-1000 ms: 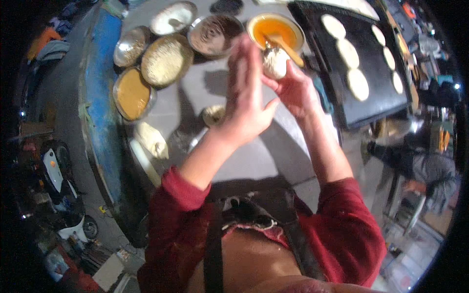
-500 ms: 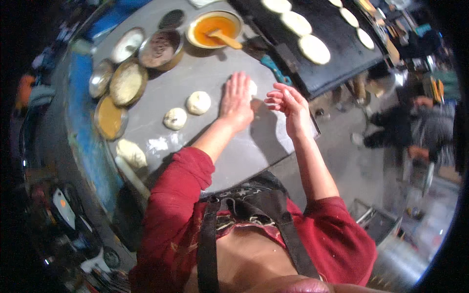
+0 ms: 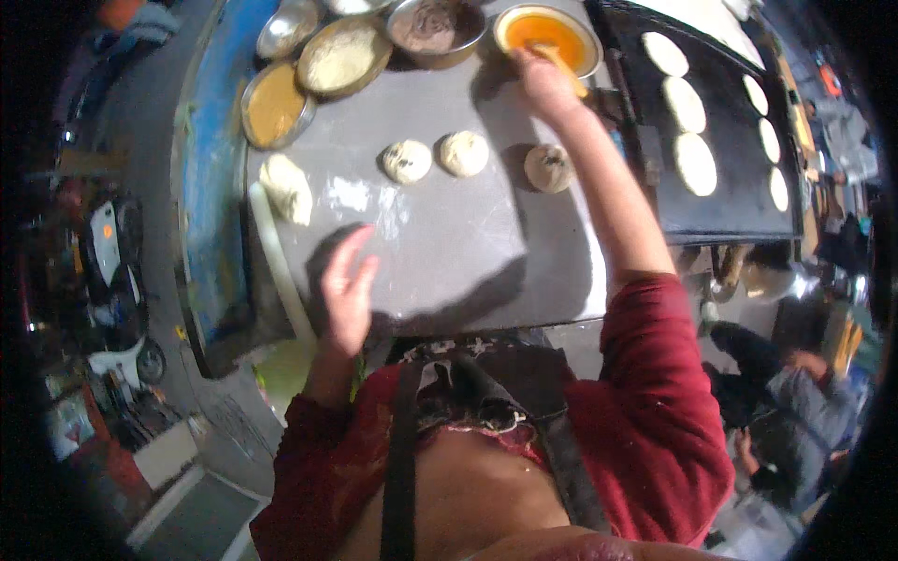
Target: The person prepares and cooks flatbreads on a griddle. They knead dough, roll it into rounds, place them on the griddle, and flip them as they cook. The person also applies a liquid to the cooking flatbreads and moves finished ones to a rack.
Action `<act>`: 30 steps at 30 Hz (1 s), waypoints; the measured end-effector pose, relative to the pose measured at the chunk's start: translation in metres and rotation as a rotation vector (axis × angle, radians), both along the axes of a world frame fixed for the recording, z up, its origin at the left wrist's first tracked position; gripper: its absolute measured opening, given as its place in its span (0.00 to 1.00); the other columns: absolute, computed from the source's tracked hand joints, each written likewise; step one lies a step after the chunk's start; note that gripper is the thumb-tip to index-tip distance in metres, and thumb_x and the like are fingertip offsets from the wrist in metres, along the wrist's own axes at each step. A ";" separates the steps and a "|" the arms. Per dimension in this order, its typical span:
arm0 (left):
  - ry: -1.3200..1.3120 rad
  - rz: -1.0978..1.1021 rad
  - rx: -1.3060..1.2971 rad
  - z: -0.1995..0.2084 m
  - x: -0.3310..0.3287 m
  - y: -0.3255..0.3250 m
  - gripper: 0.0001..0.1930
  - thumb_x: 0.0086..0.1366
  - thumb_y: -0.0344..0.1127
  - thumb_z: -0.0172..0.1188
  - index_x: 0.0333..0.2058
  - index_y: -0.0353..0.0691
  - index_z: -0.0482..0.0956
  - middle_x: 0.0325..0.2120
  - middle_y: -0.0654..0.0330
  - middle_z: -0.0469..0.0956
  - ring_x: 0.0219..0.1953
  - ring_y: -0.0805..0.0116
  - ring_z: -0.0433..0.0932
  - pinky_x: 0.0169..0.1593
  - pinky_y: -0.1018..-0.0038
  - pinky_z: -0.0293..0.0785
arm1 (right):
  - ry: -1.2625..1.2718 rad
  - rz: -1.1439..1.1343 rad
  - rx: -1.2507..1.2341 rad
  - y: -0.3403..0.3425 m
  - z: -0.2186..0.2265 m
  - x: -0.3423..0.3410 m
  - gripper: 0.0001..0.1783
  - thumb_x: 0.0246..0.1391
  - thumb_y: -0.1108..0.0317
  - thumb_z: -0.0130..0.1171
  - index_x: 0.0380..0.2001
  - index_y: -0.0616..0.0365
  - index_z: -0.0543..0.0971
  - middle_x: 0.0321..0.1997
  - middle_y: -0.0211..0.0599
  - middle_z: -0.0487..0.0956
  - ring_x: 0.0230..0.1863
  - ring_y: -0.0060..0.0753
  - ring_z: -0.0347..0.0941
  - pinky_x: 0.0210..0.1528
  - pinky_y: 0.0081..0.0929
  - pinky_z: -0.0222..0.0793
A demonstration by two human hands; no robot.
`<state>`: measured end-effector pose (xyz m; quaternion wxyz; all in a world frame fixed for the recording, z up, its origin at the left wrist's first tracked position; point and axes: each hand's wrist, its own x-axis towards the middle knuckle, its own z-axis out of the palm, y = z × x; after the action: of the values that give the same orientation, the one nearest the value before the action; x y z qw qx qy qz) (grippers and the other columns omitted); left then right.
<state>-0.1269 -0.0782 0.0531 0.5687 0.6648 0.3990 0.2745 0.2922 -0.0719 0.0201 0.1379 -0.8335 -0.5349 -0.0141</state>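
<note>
My right hand reaches over the near rim of a bowl of orange liquid. Its bent fingers are at a flat wooden-handled tool lying across that bowl; the fingertips are partly hidden, so a grip cannot be made out. Above the near left of the table, my left hand is open and holds nothing, thumb and fingers apart. Two round dough balls sit side by side mid-table. Below my right wrist rests another dough ball, with a dark patch on top.
On the left lie a larger dough piece and a pale rolling pin. Bowls of tan paste, pale crumbs and brownish filling line the far side. To the right, a black griddle carries several flat dough rounds.
My left hand has lifted off the dough and drawn back left. My right hand has moved forward to the bowl of orange liquid. The whole view has turned and shifted.
</note>
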 end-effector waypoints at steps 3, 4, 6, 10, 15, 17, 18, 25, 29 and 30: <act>0.351 0.193 0.588 0.001 -0.065 0.007 0.26 0.54 0.22 0.56 0.55 0.35 0.68 0.54 0.50 0.69 0.58 0.55 0.66 0.62 0.64 0.58 | 0.062 -0.061 0.076 -0.016 0.011 -0.016 0.21 0.52 0.75 0.50 0.52 0.53 0.74 0.46 0.47 0.79 0.47 0.49 0.76 0.51 0.37 0.71; 0.468 0.232 0.630 -0.006 -0.079 0.005 0.29 0.53 0.22 0.57 0.57 0.36 0.66 0.54 0.49 0.69 0.57 0.53 0.66 0.61 0.63 0.59 | 0.171 -0.011 0.325 -0.020 0.016 -0.029 0.16 0.53 0.73 0.53 0.46 0.56 0.78 0.42 0.47 0.80 0.46 0.44 0.77 0.49 0.35 0.73; 0.646 0.354 0.713 -0.021 -0.100 0.009 0.35 0.50 0.23 0.60 0.60 0.37 0.62 0.54 0.47 0.67 0.57 0.49 0.66 0.60 0.62 0.60 | 0.420 0.074 0.265 -0.030 0.025 -0.064 0.14 0.53 0.66 0.59 0.43 0.58 0.79 0.40 0.44 0.81 0.43 0.39 0.78 0.48 0.33 0.73; 0.848 0.373 0.451 -0.044 -0.123 0.034 0.38 0.48 0.23 0.61 0.61 0.40 0.60 0.48 0.44 0.70 0.50 0.46 0.69 0.54 0.60 0.66 | 0.278 0.068 -0.079 -0.030 0.027 -0.126 0.28 0.44 0.57 0.69 0.48 0.60 0.76 0.46 0.45 0.76 0.44 0.41 0.76 0.47 0.34 0.72; 0.426 0.243 -0.009 -0.027 -0.133 0.049 0.31 0.47 0.19 0.55 0.54 0.34 0.65 0.38 0.54 0.73 0.39 0.63 0.74 0.43 0.70 0.71 | 0.820 -0.087 0.056 -0.094 0.039 -0.166 0.30 0.42 0.58 0.71 0.49 0.58 0.75 0.37 0.39 0.78 0.40 0.32 0.76 0.43 0.30 0.73; 0.232 0.310 -0.076 -0.019 -0.129 0.030 0.31 0.47 0.18 0.53 0.54 0.33 0.65 0.39 0.56 0.73 0.39 0.68 0.73 0.42 0.73 0.71 | 1.077 -0.038 0.232 -0.139 0.045 -0.183 0.29 0.45 0.57 0.70 0.49 0.56 0.75 0.34 0.37 0.78 0.38 0.28 0.76 0.42 0.30 0.73; 0.149 0.310 -0.085 -0.017 -0.125 0.018 0.32 0.47 0.16 0.52 0.55 0.34 0.64 0.41 0.57 0.72 0.41 0.70 0.72 0.43 0.74 0.71 | 0.818 -0.083 0.044 -0.151 0.048 -0.183 0.25 0.51 0.58 0.65 0.50 0.57 0.75 0.40 0.42 0.79 0.43 0.32 0.77 0.44 0.34 0.74; -0.222 0.176 -0.183 0.002 -0.073 -0.036 0.38 0.47 0.13 0.53 0.61 0.32 0.57 0.40 0.57 0.73 0.35 0.72 0.73 0.39 0.78 0.73 | -0.110 0.097 -0.062 -0.125 -0.005 -0.227 0.40 0.60 0.37 0.38 0.65 0.56 0.58 0.71 0.46 0.52 0.73 0.44 0.40 0.72 0.44 0.36; -0.217 0.085 -0.180 0.016 -0.040 -0.042 0.36 0.47 0.13 0.51 0.59 0.31 0.61 0.42 0.58 0.73 0.41 0.72 0.72 0.47 0.77 0.69 | -0.147 0.099 -0.195 -0.111 -0.023 -0.240 0.43 0.60 0.35 0.33 0.68 0.54 0.49 0.72 0.44 0.47 0.73 0.43 0.39 0.73 0.42 0.32; -0.239 0.032 -0.187 0.017 -0.033 -0.041 0.35 0.47 0.13 0.50 0.59 0.32 0.61 0.44 0.60 0.72 0.45 0.71 0.71 0.50 0.77 0.67 | -0.127 0.108 -0.162 -0.111 -0.017 -0.237 0.42 0.60 0.35 0.33 0.68 0.55 0.49 0.72 0.45 0.47 0.73 0.43 0.39 0.73 0.41 0.32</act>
<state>-0.1595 -0.1191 0.0698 0.6672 0.5651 0.3629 0.3222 0.0556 -0.1830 0.0031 0.0363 -0.8093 -0.5861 -0.0161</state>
